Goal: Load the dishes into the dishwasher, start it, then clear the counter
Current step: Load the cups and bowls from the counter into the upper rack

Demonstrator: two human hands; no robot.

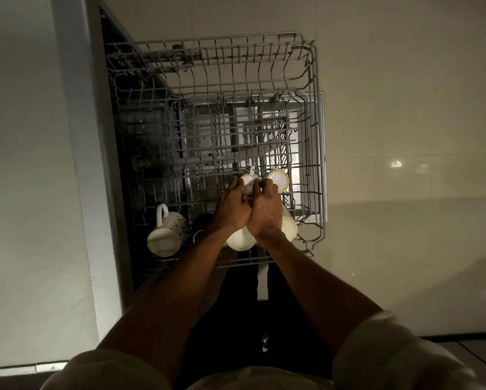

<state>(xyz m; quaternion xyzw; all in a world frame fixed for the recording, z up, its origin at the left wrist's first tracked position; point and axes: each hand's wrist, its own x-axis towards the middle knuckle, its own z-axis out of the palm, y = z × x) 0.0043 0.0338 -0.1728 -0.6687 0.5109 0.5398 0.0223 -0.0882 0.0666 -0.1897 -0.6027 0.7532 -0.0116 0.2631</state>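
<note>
Pulled-out upper rack (306,80) of the dishwasher (117,114) is carrying several cups. Left hand (232,211) and right hand (265,218) are working side by side, fingers curling round a small white lettered cup (248,182) touching a second cup (278,180). A patterned mug (167,233) is lying at the rack's near left; two white bowls (240,239) are sitting beneath the wrists.

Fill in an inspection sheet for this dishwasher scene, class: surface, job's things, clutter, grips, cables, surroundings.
Surface: pulled-out wire rack, mostly bare.
Job's things: patterned mug on its side at the near left corner; lettered mug and cup at the fingertips; two pale bowls under the wrists.
Clutter: nothing seen.
Grips: left hand and right hand together on the lettered mug.
Cables: nothing seen.
Surroundings: pale floor; dishwasher interior dark.
</note>
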